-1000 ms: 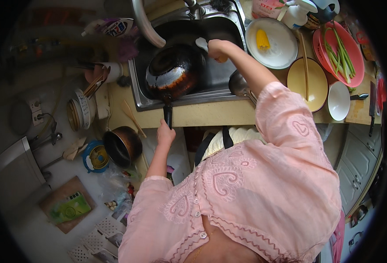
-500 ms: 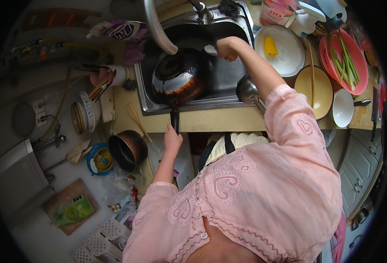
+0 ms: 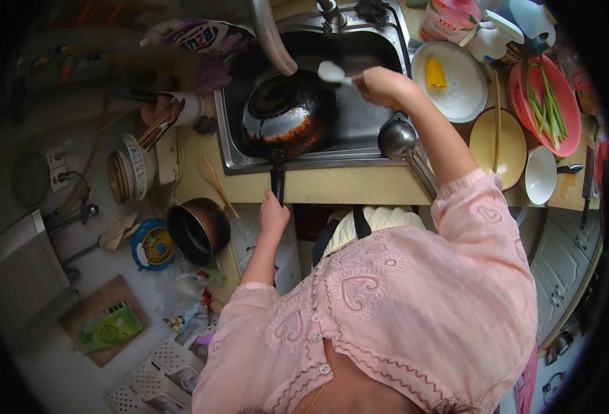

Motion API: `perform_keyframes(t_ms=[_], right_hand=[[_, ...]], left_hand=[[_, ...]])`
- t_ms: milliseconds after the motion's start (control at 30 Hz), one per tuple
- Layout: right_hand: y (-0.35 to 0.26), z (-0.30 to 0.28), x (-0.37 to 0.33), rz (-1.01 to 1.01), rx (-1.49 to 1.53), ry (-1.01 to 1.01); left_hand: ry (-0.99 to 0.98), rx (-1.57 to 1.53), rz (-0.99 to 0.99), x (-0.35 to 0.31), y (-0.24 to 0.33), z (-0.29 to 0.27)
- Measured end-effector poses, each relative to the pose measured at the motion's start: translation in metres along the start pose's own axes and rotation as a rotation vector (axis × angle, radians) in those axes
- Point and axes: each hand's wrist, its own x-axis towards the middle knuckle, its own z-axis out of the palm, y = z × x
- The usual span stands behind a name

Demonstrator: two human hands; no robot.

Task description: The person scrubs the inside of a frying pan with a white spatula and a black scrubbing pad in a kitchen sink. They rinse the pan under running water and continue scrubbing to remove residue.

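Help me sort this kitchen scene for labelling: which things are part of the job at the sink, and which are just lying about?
In hand:
left hand on the handle of the blackened wok, tilted in the sink
right hand holding a white spoon over the sink

Lying about:
metal ladle
white plate with corn
yellow bowl
red plate of greens
dark pot

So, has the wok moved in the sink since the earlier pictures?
Yes. The wok now tilts up toward the tap, farther back in the sink.
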Motion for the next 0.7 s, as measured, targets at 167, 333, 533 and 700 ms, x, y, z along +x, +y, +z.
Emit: perform_keyframes(t_ms=[167,333,533,700], right_hand=[[-0.034,0.017,-0.002,0.065,0.037,0.049],[-0.017,0.002,0.051,0.150,0.039,0.000],[-0.047,0.031,-0.047,-0.175,-0.126,0.199],[-0.035,0.052,0.002,0.019,-0.051,0.391]], left_hand=[[-0.013,-0.012,0.004,-0.001,0.004,-0.005],[-0.031,0.023,0.007,0.001,0.012,-0.010],[-0.066,0.031,-0.048,0.001,0.001,-0.001],[-0.081,0.060,-0.036,0.004,0.011,-0.010]])
